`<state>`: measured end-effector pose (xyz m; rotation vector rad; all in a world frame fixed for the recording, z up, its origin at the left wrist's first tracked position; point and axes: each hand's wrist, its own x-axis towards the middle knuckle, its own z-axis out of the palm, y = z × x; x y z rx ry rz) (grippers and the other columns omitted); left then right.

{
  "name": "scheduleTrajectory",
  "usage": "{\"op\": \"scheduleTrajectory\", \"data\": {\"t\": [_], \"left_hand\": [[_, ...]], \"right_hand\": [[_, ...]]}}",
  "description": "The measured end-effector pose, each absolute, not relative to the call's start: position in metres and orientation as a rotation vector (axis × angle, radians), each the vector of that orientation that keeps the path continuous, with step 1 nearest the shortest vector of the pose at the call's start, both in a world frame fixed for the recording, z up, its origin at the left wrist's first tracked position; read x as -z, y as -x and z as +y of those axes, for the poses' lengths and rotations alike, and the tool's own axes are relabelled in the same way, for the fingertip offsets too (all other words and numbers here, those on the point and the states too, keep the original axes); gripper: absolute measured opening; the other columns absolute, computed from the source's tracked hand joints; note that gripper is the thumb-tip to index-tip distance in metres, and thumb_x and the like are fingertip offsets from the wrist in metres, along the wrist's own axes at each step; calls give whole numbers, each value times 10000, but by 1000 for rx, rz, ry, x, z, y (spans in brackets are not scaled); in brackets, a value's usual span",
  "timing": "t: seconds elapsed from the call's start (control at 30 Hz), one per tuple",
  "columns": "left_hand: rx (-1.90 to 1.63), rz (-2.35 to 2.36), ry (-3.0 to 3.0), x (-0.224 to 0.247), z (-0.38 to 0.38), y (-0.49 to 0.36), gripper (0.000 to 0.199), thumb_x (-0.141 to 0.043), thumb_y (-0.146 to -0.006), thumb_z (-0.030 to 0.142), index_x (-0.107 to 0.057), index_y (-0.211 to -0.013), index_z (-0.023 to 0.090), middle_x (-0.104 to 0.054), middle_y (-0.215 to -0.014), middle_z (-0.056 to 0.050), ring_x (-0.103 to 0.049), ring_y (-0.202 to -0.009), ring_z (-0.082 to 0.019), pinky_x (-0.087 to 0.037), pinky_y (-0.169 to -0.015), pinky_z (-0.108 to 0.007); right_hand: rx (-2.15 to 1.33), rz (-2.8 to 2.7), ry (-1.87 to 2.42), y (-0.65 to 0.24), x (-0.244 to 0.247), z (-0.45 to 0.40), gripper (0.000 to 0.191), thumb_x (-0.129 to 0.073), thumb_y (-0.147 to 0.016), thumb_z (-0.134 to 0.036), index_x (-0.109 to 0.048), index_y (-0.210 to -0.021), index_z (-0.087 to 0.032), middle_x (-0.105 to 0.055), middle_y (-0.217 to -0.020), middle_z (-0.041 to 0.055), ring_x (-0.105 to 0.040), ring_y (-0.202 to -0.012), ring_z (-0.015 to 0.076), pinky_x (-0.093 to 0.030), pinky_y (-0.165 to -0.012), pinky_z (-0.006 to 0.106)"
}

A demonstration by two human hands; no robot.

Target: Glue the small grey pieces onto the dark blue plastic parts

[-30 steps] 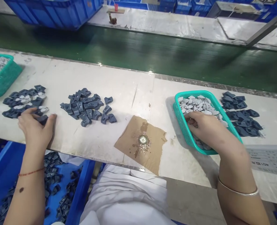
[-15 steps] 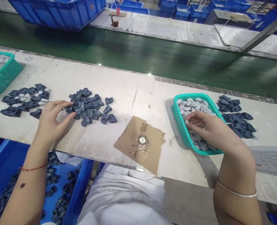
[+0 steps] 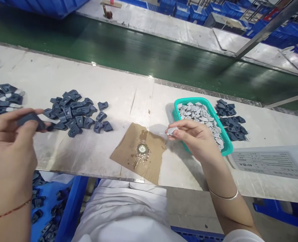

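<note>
My left hand [image 3: 15, 141] is closed around a dark grey plastic part [image 3: 31, 121], raised above the table at the left. Just beyond it lies a pile of similar dark parts [image 3: 73, 111]. Between thumb and fingers, my right hand [image 3: 194, 136] pinches a small light grey plastic piece [image 3: 172, 131]. That hand hovers at the near left side of a green basket [image 3: 226, 141] full of such light pieces. Between both hands lies a brown cardboard sheet [image 3: 123, 148] with a small round shiny cap [image 3: 142, 148] and wet splashes on it.
Dark parts with light pieces among them [image 3: 6, 97] lie at the far left, and more dark parts [image 3: 231, 119] sit right of the basket. A labelled translucent container [image 3: 270, 163] stands at the right. Behind runs a green conveyor belt [image 3: 128, 53]; a blue bin [image 3: 75, 198] is below left.
My left hand has lifted a dark part from the pile and moved left and nearer. My right hand has come out of the basket with a light piece. The whole view has shifted right.
</note>
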<state>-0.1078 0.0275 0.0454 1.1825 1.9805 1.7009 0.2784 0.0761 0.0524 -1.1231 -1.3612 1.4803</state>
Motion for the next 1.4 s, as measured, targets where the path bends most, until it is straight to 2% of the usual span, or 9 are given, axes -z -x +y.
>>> {"op": "scheduleTrajectory", "data": {"t": [0.17, 0.3, 0.5, 0.63, 0.8, 0.97, 1.13, 1.27, 1.4], "left_hand": [[-1548, 1680, -958, -51, 7, 52, 238, -801, -731, 153, -737, -960, 163, -794, -999, -53, -726, -767, -152, -607, -756, -259], [-1316, 1464, -801, -38, -3, 24, 307, -884, -697, 261, -704, -933, 184, -809, -877, -46, -766, -860, -210, -627, -798, -293], [-1068, 1278, -820, -25, -6, 0, 348, -870, -732, 306, -715, -1018, 183, -814, -1006, -88, -763, -966, -221, -620, -834, -284], [-1046, 1157, -807, -22, -6, -5, 266, -834, -780, 251, -629, -942, 200, -811, -1021, -66, -762, -940, -183, -611, -784, -238], [-1037, 1081, -795, -15, -11, -9, 278, -789, -833, 211, -523, -912, 226, -815, -989, -26, -762, -964, -154, -597, -816, -216], [-1062, 1101, -929, -14, -14, -13, 220, -757, -863, 228, -620, -1036, 229, -799, -1090, -53, -752, -1006, -180, -620, -824, -255], [-1091, 1106, -1019, -13, -14, -15, 118, -745, -867, 207, -650, -937, 213, -756, -1119, -45, -731, -1053, -176, -614, -856, -244], [-1128, 1102, -1047, -12, -15, -16, 161, -727, -876, 176, -571, -887, 213, -740, -1026, -17, -728, -1008, -148, -598, -860, -232], [-1084, 1137, -1042, -13, -16, -17, 200, -736, -879, 220, -536, -880, 208, -767, -1066, -53, -724, -1017, -168, -602, -832, -256]], "right_hand": [[-1544, -1366, 1105, -258, -49, 65, 174, -852, -793, -286, -814, -960, -258, -793, -896, 33, -740, -774, 140, -615, -724, 227], [-1597, -1350, 1110, -248, -45, 61, 177, -848, -787, -308, -800, -937, -228, -762, -784, 25, -710, -705, 139, -594, -671, 249], [-1592, -1427, 1162, -242, -31, 59, 254, -796, -826, -393, -673, -781, -175, -638, -632, -10, -530, -511, 92, -431, -475, 223], [-1411, -1607, 1212, -238, -24, 55, 277, -745, -871, -389, -618, -739, -181, -552, -581, -40, -460, -513, 86, -341, -478, 225], [-1107, -1938, 1210, -232, -23, 54, 256, -645, -946, -298, -607, -723, -178, -588, -618, -29, -474, -535, 85, -351, -515, 222], [-892, -2205, 1063, -228, -23, 55, 293, -584, -992, -250, -550, -709, -182, -510, -623, -35, -449, -557, 91, -348, -552, 226], [-766, -2367, 937, -224, -18, 57, 271, -545, -1015, -214, -539, -746, -183, -479, -653, -30, -464, -609, 112, -357, -600, 240], [-751, -2400, 936, -224, -16, 57, 293, -535, -1019, -210, -499, -728, -191, -456, -652, -34, -446, -597, 112, -342, -588, 242], [-778, -2358, 958, -224, -17, 56, 307, -540, -1011, -209, -490, -709, -194, -439, -634, -41, -434, -586, 106, -331, -578, 239]]}}
